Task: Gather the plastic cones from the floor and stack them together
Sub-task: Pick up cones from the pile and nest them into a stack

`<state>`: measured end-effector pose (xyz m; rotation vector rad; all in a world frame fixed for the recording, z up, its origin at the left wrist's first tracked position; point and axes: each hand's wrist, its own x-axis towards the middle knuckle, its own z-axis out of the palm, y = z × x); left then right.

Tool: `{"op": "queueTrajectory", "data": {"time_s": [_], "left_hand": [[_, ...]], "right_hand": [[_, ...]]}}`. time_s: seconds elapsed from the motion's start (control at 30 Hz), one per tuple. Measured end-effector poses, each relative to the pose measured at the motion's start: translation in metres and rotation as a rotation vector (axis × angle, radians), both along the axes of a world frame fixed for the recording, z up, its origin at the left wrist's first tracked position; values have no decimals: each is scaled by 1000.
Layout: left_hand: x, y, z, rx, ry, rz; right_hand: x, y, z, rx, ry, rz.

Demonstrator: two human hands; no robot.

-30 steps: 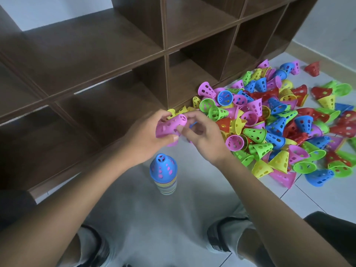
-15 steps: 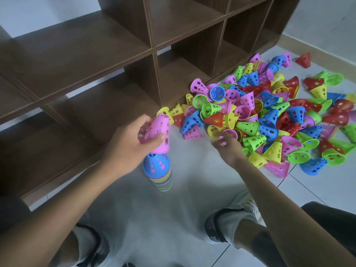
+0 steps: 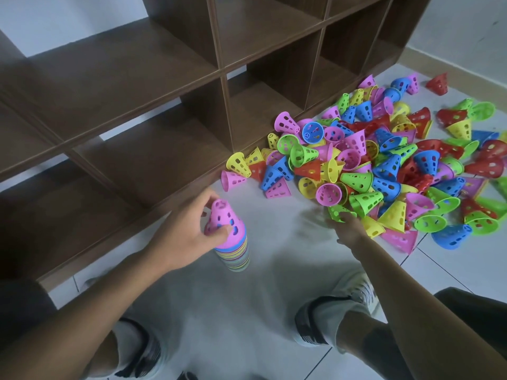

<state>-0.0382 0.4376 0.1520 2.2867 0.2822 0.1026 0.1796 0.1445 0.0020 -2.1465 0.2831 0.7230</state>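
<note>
Shelving [image 3: 170, 86] in dark wood fills the far left, its lowest cubbies opening at floor [image 3: 247, 311] level. Just right of it, near the person, the left hand [image 3: 183, 237] grips a pink cone [image 3: 223, 223] seated on top of the stack [image 3: 236, 255] — thumb on the near side, fingers [image 3: 208, 197] curled round the far side. The stack stands upright on the floor between the shelving and the loose pile [image 3: 384, 171]. Further right, the right hand [image 3: 347, 229] reaches into the near edge of that pile; it is blurred, but seems to be closing on a green cone [image 3: 340, 212], though I cannot tell whether the grasp is firm. The step in hand looks like capping the stack while fetching the next piece. Next, the left hand should let go and steady the stack as the green cone comes across — mouth down, lined up over the pink tip.
</note>
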Motion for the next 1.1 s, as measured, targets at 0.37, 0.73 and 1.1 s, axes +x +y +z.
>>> {"op": "queueTrajectory", "data": {"time_s": [0.37,0.73,1.1], "left_hand": [[0,2,0,50,66,-92],[25,-12,24,-110,-56,102],[28,-11,40,-391,-207,245]], "right_hand": [[17,22,30,325,-52,-271],[-11,86,132,888,195,94],[-39,118,152,1028,300,415]]}}
